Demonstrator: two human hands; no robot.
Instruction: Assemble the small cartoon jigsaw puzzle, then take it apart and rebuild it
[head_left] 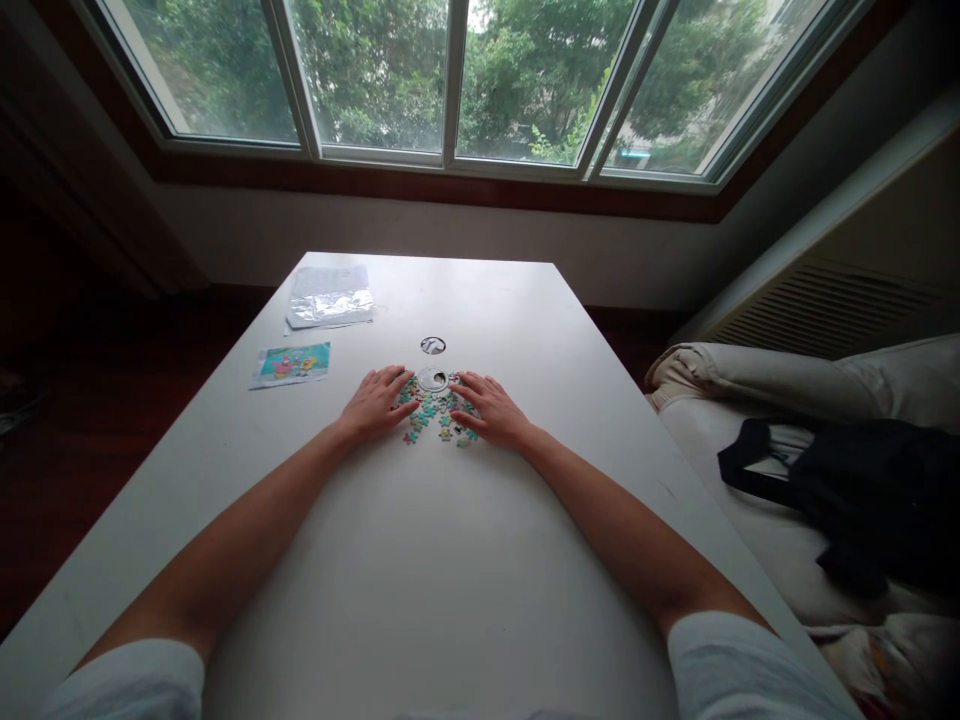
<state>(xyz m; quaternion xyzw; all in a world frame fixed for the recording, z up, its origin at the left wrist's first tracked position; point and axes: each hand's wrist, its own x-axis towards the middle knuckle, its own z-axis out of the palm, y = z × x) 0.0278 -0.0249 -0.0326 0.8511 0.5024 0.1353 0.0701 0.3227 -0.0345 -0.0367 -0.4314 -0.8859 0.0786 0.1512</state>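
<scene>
Small jigsaw puzzle pieces (pixel 427 413) in green, yellow and pink lie loosely heaped on the white table. My left hand (pixel 377 402) rests at the heap's left side, palm down with fingers spread, touching its edge. From the right, my right hand (pixel 489 406) lies flat with fingers apart over the pieces on that side. Between my fingertips, at the far end of the heap, is a round, pale ring-like item (pixel 433 379) with a dark patch. Just beyond it lies a small round disc (pixel 433 345) with a dark rim. Some pieces are hidden under my fingers.
A printed cartoon picture sheet (pixel 292 364) lies left of my left hand. Behind it are a clear plastic bag and papers (pixel 330 296). The white table (pixel 450 560) faces a window (pixel 390 80). A cream sofa (pixel 757 550) with dark clothing (pixel 877 490) stands at the right.
</scene>
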